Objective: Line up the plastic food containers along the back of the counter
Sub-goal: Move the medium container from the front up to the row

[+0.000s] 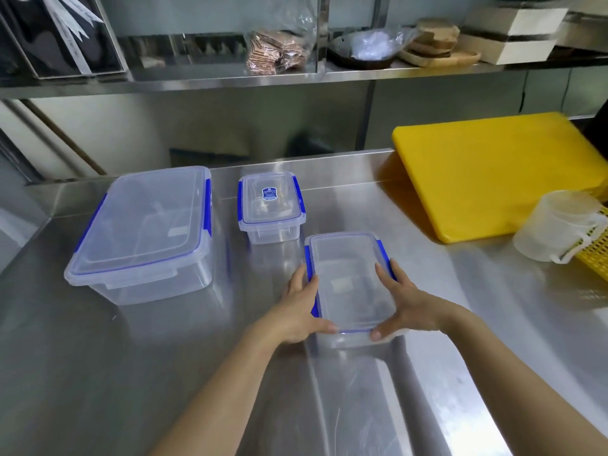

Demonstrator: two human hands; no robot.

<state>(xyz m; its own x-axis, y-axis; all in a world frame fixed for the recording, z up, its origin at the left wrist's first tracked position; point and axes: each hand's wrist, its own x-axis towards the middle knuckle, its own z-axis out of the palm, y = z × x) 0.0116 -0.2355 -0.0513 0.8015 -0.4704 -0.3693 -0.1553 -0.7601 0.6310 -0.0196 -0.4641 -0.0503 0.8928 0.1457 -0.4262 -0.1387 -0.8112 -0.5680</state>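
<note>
Three clear plastic containers with blue lid clips stand on the steel counter (98, 357). The large container (144, 232) sits at the back left. A small container (271, 207) with a blue label on its lid stands to its right, near the back wall. In front of it, a medium container (348, 281) is held at its near end from both sides. My left hand (301, 307) grips its left side and near corner. My right hand (406, 302) grips its right side.
A yellow cutting board (500, 172) leans at the back right. Next to it stand a translucent measuring jug (556, 225) and a yellow basket (595, 238). A steel shelf (263, 77) above the counter carries bags, wooden boards and a box.
</note>
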